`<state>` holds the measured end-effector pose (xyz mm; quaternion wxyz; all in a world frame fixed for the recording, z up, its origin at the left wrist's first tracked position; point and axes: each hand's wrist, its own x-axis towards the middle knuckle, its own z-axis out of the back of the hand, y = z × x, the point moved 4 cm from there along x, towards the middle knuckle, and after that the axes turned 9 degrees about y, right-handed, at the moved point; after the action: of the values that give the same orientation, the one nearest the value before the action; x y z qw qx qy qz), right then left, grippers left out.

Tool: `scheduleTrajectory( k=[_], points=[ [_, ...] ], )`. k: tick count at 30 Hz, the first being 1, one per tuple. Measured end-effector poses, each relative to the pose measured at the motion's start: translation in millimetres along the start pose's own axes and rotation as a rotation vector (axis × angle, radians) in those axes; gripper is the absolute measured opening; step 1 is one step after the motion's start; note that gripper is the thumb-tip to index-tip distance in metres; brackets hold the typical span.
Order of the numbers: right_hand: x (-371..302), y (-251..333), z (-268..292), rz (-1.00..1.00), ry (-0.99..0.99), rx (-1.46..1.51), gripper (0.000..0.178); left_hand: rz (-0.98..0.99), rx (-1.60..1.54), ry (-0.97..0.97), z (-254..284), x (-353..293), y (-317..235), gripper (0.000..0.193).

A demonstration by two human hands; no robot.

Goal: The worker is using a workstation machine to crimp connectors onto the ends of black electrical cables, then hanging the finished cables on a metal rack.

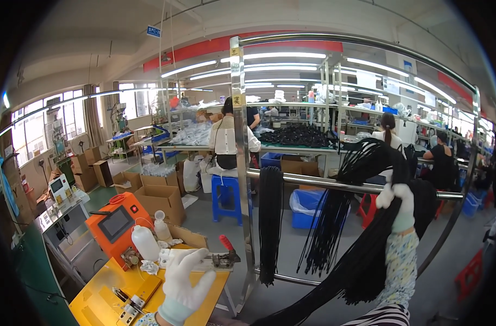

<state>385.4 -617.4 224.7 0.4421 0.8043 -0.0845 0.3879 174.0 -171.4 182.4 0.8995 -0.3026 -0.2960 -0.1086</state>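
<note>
My left hand (187, 280), in a white glove, is raised over the yellow table (93, 293) with its fingers spread and nothing in it. My right hand (397, 204), also gloved, reaches up to the metal rail (324, 183) and has its fingers closed on a thick bundle of black cords (367, 233). This bundle arches above the rail, and a long part of it sweeps down toward the lower left. Another hank of black cords (270, 225) hangs straight from the rail, beside the upright post (238, 108).
On the yellow table stand an orange machine with a screen (117, 224), a white squeeze bottle (145, 243) and a red-handled clamp (224, 255). Cardboard boxes (158, 204), a blue stool (226, 198) and a blue bin (307, 209) lie beyond. Several people sit at benches farther back.
</note>
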Motion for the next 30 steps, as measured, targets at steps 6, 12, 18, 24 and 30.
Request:
scheduleTrajectory(
  k=[6, 12, 18, 24, 30],
  points=[
    [0.8, 39.5, 98.4, 0.037, -0.195, -0.165, 0.026, -0.044, 0.03, 0.005, -8.2, -3.4, 13.9, 0.032],
    [-66.9, 2.9, 256.5, 0.047, -0.411, -0.573, 0.013, -0.155, 0.108, 0.073, -29.2, -2.6, 0.8, 0.025],
    [-71.7, -51.3, 238.4, -0.202, -0.64, -0.824, 0.024, -0.267, 0.226, 0.076, -49.7, 4.5, 5.4, 0.023],
    [-65.3, -81.5, 244.4, -0.278, -0.597, -0.791, 0.031, -0.081, 0.125, 0.225, -64.0, -3.2, 14.8, 0.03],
    [-75.1, -68.6, 275.8, -0.276, -0.854, -1.45, 0.047, -0.293, 0.305, 0.225, -72.0, -9.2, 31.0, 0.021]
  ],
)
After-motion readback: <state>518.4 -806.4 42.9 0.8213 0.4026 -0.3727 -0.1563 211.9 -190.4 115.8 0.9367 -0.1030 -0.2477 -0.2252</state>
